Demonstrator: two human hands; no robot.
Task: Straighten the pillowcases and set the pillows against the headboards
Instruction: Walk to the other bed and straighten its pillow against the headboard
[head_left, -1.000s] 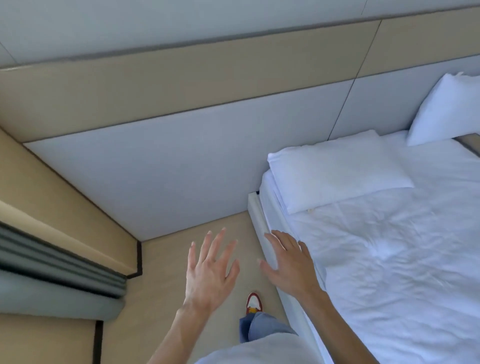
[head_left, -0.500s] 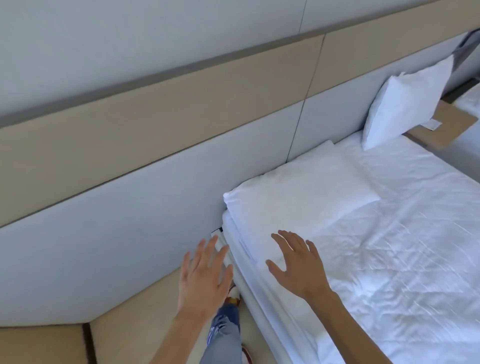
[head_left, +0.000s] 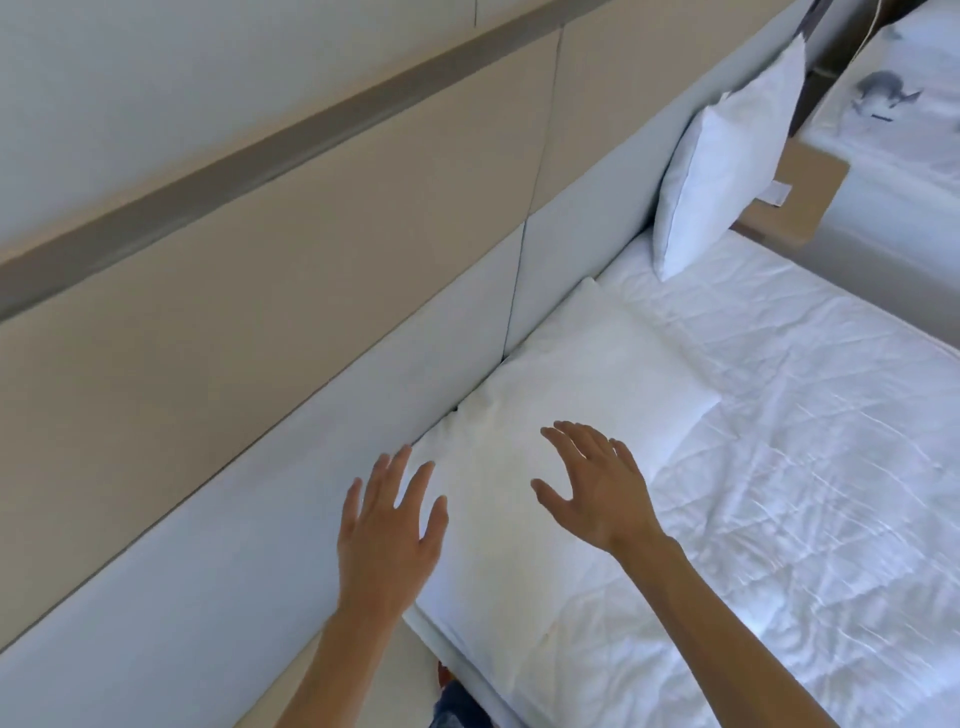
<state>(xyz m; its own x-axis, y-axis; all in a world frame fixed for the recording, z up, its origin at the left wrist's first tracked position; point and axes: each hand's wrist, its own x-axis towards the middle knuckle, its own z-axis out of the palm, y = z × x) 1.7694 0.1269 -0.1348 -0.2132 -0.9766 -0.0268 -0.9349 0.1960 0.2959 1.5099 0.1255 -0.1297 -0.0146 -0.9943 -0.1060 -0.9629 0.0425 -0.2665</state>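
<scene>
Flat pillow (head_left: 582, 384) just beyond both empty, spread-fingered hands, left (head_left: 389, 525) and right (head_left: 592, 488), beside headboard (head_left: 291, 467).

Bare forearms, no sleeves; blue jeans (head_left: 457, 709) below

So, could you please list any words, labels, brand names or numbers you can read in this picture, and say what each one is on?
No text can be read anywhere in this picture.
Small white tag on the upright pillow: too small and blurred to tell whether it carries any print.
Dark grey shape on the far bed: blurred, no letters visible.
Flat pillow, headboard and wall panels: plain, no writing.
</scene>
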